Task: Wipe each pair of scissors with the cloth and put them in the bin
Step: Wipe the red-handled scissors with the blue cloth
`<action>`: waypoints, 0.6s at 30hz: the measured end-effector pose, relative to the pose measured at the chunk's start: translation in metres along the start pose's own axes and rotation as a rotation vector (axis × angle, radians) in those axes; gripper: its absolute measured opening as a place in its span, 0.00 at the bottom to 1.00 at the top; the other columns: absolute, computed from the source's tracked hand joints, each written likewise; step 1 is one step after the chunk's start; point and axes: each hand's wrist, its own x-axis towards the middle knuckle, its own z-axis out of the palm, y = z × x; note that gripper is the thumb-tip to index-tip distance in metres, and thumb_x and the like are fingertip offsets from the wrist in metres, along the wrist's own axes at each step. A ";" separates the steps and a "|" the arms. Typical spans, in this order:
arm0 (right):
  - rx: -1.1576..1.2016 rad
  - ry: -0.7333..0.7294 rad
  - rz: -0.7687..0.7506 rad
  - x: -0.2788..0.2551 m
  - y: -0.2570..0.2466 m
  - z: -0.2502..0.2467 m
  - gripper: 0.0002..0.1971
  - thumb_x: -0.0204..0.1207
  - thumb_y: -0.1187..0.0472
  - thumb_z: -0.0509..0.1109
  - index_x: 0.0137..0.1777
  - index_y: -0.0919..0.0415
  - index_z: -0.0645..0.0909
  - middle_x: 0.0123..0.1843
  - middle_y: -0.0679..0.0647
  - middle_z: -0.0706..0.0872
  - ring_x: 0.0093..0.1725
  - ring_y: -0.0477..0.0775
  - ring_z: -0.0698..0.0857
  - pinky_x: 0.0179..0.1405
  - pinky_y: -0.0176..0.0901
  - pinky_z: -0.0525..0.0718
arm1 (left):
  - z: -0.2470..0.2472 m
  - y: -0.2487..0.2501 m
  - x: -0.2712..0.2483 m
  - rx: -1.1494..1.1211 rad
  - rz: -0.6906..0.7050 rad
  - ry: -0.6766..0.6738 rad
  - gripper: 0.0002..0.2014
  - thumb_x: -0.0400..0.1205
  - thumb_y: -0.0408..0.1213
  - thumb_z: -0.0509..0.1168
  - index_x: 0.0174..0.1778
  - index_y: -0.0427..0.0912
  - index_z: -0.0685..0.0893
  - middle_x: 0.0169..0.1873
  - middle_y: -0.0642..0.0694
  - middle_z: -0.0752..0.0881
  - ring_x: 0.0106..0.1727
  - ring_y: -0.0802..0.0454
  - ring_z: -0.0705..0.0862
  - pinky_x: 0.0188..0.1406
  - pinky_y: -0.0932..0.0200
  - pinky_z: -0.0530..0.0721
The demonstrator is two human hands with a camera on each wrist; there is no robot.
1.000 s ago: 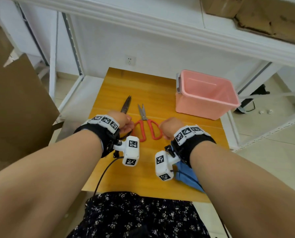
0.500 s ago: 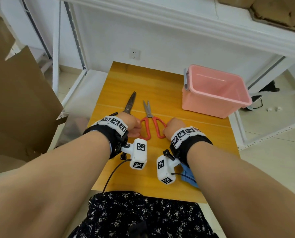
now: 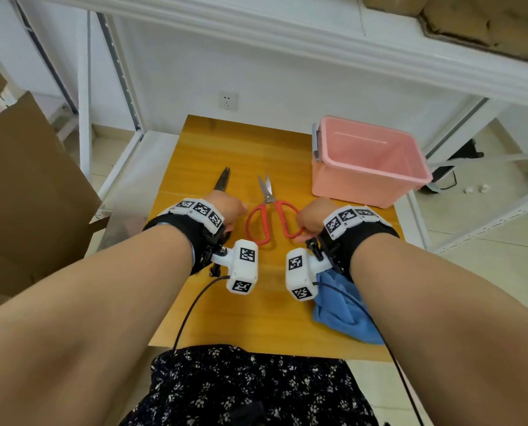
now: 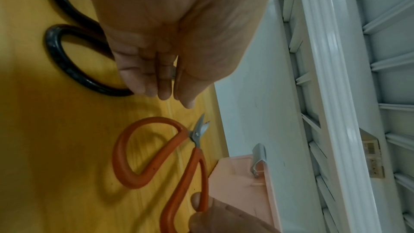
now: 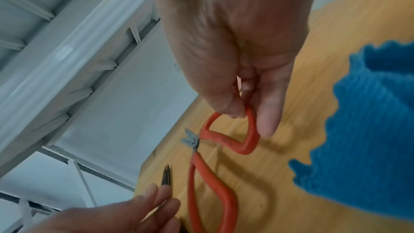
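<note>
Red-handled scissors (image 3: 267,190) lie slightly open at mid-table, blades pointing away. My right hand (image 3: 310,216) pinches their right handle loop between thumb and fingers; the right wrist view shows this grip on the red scissors (image 5: 197,171) by my right hand (image 5: 248,114). Black scissors (image 3: 222,181) lie to the left, handles under my left hand (image 3: 230,207). In the left wrist view my left hand (image 4: 165,93) hangs with fairly straight fingers over the black scissors (image 4: 53,49), holding nothing. A blue cloth (image 3: 342,312) lies crumpled beneath my right wrist. The pink bin (image 3: 358,186) stands empty at the far right.
The small wooden table (image 3: 226,142) ends close behind the scissors, against a white wall. White metal shelving frames both sides and runs overhead. Brown cardboard leans at the left. Cables trail from the wrist cameras across the near table edge.
My right hand has settled onto the red scissors' right handle loop. My left hand stays over the black scissors' handles. The head view has pulled back a little.
</note>
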 end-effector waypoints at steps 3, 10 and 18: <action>0.054 0.025 -0.047 0.001 -0.001 -0.006 0.10 0.64 0.65 0.75 0.42 0.52 0.81 0.54 0.59 0.89 0.54 0.61 0.91 0.52 0.57 0.91 | 0.000 0.006 -0.008 -0.022 0.045 -0.039 0.06 0.81 0.39 0.69 0.40 0.45 0.79 0.52 0.40 0.84 0.51 0.43 0.85 0.60 0.40 0.86; 0.069 -0.040 -0.105 -0.026 -0.010 -0.012 0.11 0.71 0.72 0.71 0.42 0.55 0.78 0.51 0.60 0.86 0.47 0.60 0.89 0.44 0.51 0.91 | 0.011 0.011 -0.035 -0.222 0.113 -0.159 0.07 0.89 0.37 0.59 0.49 0.40 0.79 0.34 0.45 0.78 0.34 0.49 0.77 0.47 0.47 0.85; 0.325 -0.061 -0.226 -0.054 -0.011 -0.005 0.06 0.84 0.58 0.68 0.47 0.59 0.82 0.33 0.54 0.77 0.25 0.50 0.72 0.29 0.45 0.78 | 0.016 0.008 -0.050 -0.246 0.180 -0.173 0.06 0.89 0.34 0.59 0.47 0.42 0.79 0.32 0.46 0.75 0.27 0.53 0.69 0.27 0.59 0.74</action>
